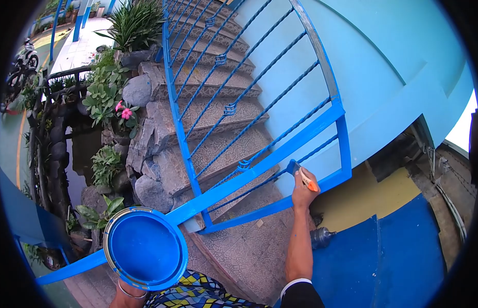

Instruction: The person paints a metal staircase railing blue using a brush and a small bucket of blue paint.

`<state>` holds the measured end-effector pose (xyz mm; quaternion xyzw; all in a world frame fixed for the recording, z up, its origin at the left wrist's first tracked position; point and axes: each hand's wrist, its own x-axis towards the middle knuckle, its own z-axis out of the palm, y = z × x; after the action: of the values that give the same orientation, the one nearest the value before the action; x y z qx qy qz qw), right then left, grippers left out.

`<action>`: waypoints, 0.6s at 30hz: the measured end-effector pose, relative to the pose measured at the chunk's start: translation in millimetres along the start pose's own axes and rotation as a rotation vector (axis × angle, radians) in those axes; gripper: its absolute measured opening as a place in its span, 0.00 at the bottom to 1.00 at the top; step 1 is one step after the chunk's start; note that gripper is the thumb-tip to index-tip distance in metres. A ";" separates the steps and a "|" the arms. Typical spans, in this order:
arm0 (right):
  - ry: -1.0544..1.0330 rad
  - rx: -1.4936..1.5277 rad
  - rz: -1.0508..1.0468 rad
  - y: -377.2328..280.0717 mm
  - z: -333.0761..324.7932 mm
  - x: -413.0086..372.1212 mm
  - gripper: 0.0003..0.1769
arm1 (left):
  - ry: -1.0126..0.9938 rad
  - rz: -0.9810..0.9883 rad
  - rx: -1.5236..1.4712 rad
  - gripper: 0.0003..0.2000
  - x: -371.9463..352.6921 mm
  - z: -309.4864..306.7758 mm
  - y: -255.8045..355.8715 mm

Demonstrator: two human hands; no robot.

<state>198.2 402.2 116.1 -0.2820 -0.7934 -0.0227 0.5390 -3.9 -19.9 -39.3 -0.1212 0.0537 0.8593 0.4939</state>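
Observation:
My right hand point(302, 195) grips a paintbrush point(309, 182) with an orange-tipped handle. Its blue-coated bristles meet a twisted bar point(275, 177) low in the metal railing point(259, 180). Fresh-looking blue covers the railing's wide flat rail, while a curved upper stretch shows grey patches. At lower left, an open paint can point(145, 248) full of blue paint is held up by my left hand point(127, 293). Most of that hand is hidden beneath the can, with a bracelet showing at the wrist. The can's rim overlaps the flat rail in view.
Tiled stairs point(218, 108) climb behind the railing, beside a light blue wall point(393, 56). Rocks point(151, 192), plants point(108, 167) and a small pond point(82, 154) lie to the left. A plastic bottle point(321, 238) lies near a blue panel point(372, 256) on the right.

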 end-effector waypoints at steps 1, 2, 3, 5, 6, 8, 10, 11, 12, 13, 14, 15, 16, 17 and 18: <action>0.047 -0.036 -0.068 4.0 -8.0 5.4 0.09 | 0.000 0.002 -0.006 0.34 -1.5 0.1 0.5; 0.091 -0.067 -0.142 5.0 -10.5 11.5 0.09 | -0.002 0.010 -0.007 0.34 -0.1 0.8 1.3; 0.164 -0.100 -0.165 -4.2 -15.1 15.7 0.09 | 0.002 0.012 -0.004 0.34 -1.2 0.4 1.5; 0.117 0.017 -0.107 -13.9 -16.6 15.8 0.09 | 0.002 0.012 -0.009 0.34 -1.6 0.5 2.3; 0.098 0.072 -0.078 -16.6 -16.3 15.3 0.09 | 0.001 0.014 -0.009 0.34 -2.2 -0.2 1.9; -0.082 0.072 -0.014 -13.2 -8.5 10.7 0.10 | 0.000 0.010 -0.007 0.34 -2.8 -0.3 2.2; -0.187 -0.008 0.001 -7.5 -1.2 9.2 0.10 | 0.001 0.011 -0.008 0.34 -3.9 -1.0 2.7; -0.129 -0.014 0.000 -7.5 -4.7 12.7 0.10 | 0.000 0.019 -0.010 0.34 -3.9 -1.5 3.2; -0.068 -0.067 -0.121 -9.8 -5.4 23.3 0.10 | -0.003 0.021 -0.011 0.34 -4.7 -0.1 4.2; -0.007 -0.127 -0.233 -12.9 -10.7 30.8 0.10 | -0.004 0.023 -0.009 0.34 -5.6 -0.7 3.8; 0.055 -0.195 -0.341 -17.7 -18.0 33.9 0.10 | -0.001 0.019 -0.008 0.34 -5.3 -0.1 3.1; 0.049 -0.253 -0.434 -26.7 -21.4 38.6 0.14 | 0.003 0.016 -0.004 0.34 -3.9 -0.2 2.0; 0.004 -0.299 -0.507 -36.7 -22.4 42.2 0.15 | 0.002 0.017 -0.007 0.34 -3.0 0.3 1.5; -0.042 -0.343 -0.579 -47.1 -21.2 44.0 0.15 | 0.005 0.014 -0.005 0.34 -2.5 1.4 1.5; -0.088 -0.385 -0.651 -52.2 -19.8 43.5 0.15 | 0.004 0.015 -0.006 0.34 -4.3 -0.1 0.7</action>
<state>178.9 370.0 176.2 -0.1120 -0.8450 -0.3292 0.4063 -2.4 -23.9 -38.2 -0.1241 0.0530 0.8630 0.4868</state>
